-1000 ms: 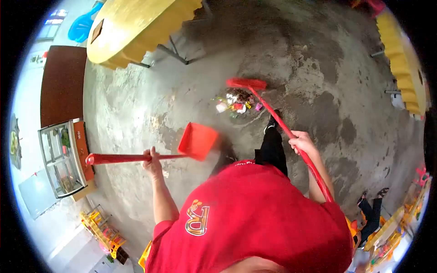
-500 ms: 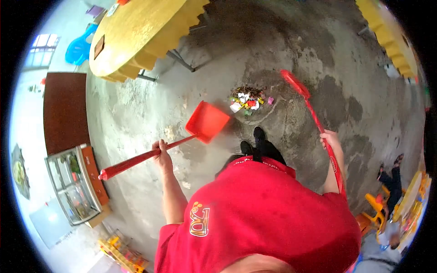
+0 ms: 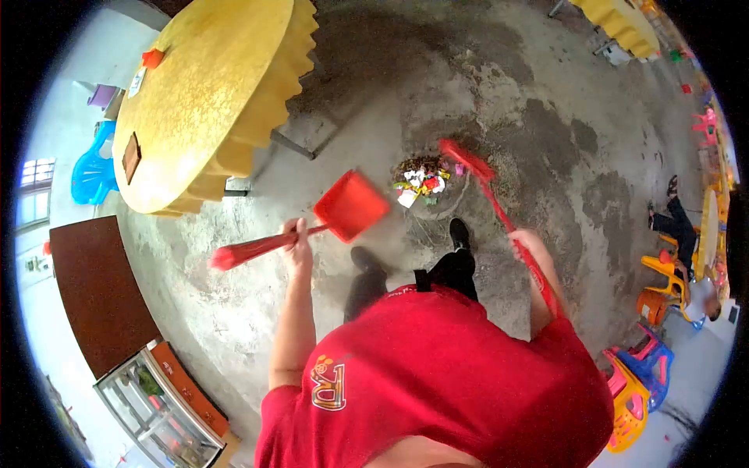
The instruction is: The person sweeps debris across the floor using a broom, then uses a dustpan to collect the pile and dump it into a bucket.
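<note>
My left hand (image 3: pixel 297 246) is closed around the handle of a red dustpan (image 3: pixel 352 207), whose pan is low at the floor, left of the litter. In my right hand (image 3: pixel 530 245) is the shaft of a red broom (image 3: pixel 499 204). Its bristle head reaches the right edge of a pile of litter (image 3: pixel 422 181), made of dark bits, white scraps and colourful wrappers. The pile lies on the concrete floor just ahead of my feet. A small pink scrap beside it is partly behind the broom head.
A table with a yellow cloth (image 3: pixel 211 86) stands front left, its metal legs on the floor, a blue chair (image 3: pixel 95 168) beyond it. A glass display case (image 3: pixel 160 409) is at lower left. On the right, a person (image 3: pixel 680 234) sits near yellow chairs (image 3: pixel 628 409).
The broom head has swung left to the pile's edge. My left foot has shifted left, and the dustpan handle now points less far left. The view has turned to the right.
</note>
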